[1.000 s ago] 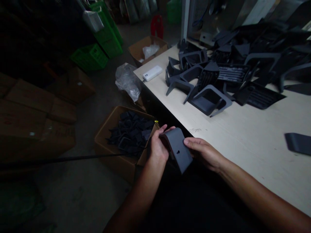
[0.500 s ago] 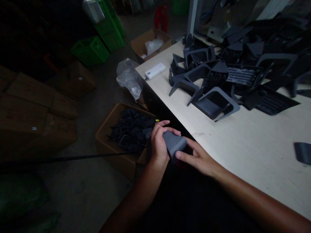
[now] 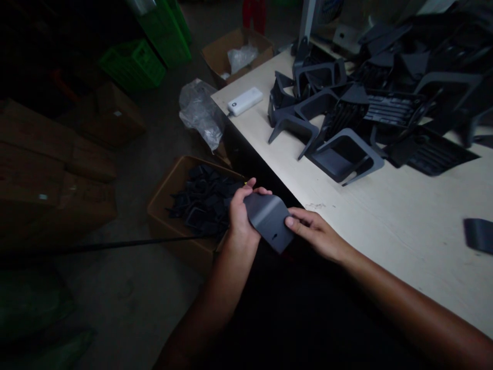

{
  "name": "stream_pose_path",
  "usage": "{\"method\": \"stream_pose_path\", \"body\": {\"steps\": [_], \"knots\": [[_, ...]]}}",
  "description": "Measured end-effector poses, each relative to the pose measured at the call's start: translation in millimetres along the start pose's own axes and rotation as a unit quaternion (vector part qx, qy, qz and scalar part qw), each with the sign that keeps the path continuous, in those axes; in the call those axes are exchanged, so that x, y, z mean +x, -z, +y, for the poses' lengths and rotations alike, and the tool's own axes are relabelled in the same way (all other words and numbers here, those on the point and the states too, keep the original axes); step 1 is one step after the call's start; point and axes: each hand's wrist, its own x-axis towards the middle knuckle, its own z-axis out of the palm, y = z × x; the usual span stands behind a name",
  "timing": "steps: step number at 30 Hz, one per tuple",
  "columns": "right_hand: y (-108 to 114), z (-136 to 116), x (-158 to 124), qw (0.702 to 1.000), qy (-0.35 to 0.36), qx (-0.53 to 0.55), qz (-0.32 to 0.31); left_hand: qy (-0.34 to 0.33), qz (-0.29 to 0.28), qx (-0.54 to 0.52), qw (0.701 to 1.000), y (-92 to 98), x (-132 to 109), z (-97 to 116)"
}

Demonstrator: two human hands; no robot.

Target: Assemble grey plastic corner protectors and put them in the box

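Note:
Between my two hands is a dark grey plastic bracket [image 3: 269,218], bent along a rounded edge, with a small slotted hole in the face turned up. My left hand [image 3: 243,213] is closed round its far left side. At its right edge, my right hand [image 3: 314,231] grips with the thumb on top; the fingers beneath are partly hidden. A cardboard box [image 3: 162,213] full of similar dark parts [image 3: 208,203] stands on the floor just beyond my left hand.
A pale worktable [image 3: 370,231] on the right carries a heap of dark brackets [image 3: 346,149], a white power bank [image 3: 245,101] and a lone dark part [image 3: 477,235]. Stacked cartons [image 3: 34,169], a green crate [image 3: 133,64] and a clear plastic bag [image 3: 202,113] stand beyond.
The bracket has turned in my hands, so its flat face with the slotted hole now shows. My right hand has shifted to its right edge. The view has tilted slightly.

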Motion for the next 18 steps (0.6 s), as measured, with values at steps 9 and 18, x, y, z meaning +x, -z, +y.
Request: {"method": "stream_pose_path", "body": {"steps": [9,18], "knots": [[24.7,-27.8,-1.3,0.992,-0.129,0.012,0.014,-0.095,-0.121,0.314,0.937,54.1,2.5,-0.3],[38.4,-42.3,9.2,0.953,0.092,-0.191,0.218,-0.047,-0.118,0.204,0.971,57.7,-7.4,-3.4]]}}
